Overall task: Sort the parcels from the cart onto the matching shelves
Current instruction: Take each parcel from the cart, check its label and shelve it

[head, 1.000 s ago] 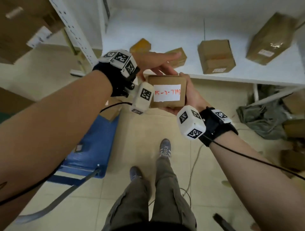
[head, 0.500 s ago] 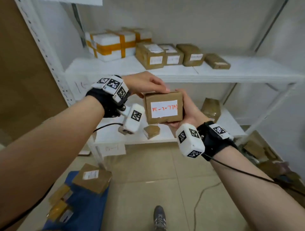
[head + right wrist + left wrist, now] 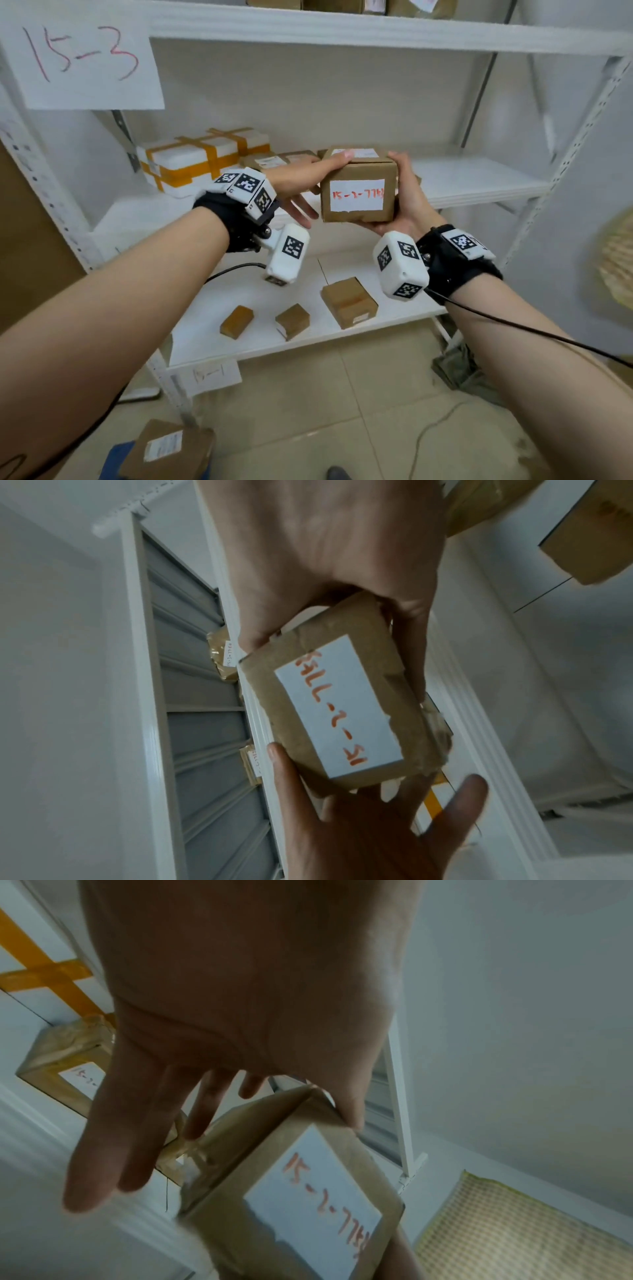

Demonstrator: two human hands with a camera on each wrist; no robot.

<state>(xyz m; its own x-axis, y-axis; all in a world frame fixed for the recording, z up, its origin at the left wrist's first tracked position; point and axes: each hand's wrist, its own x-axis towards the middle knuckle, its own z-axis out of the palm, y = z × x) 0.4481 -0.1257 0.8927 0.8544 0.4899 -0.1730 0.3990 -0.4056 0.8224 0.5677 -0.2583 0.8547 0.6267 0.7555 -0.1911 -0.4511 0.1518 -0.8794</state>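
Brown cardboard parcel [image 3: 358, 185] marked 15-2, now raised to the middle shelf [image 3: 479, 178]: right hand [image 3: 407, 202] grips it, left hand [image 3: 301, 185] steadies with straight fingers; placement appears imminent.

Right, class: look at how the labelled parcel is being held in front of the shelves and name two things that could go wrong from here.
1. Grip: the right hand cups the parcel, but the left hand only touches it with thumb and straight fingers, so it might slip.
2. Crowding: the middle shelf already holds a taped white box and brown parcels on its left, so sliding this one in there could knock them.
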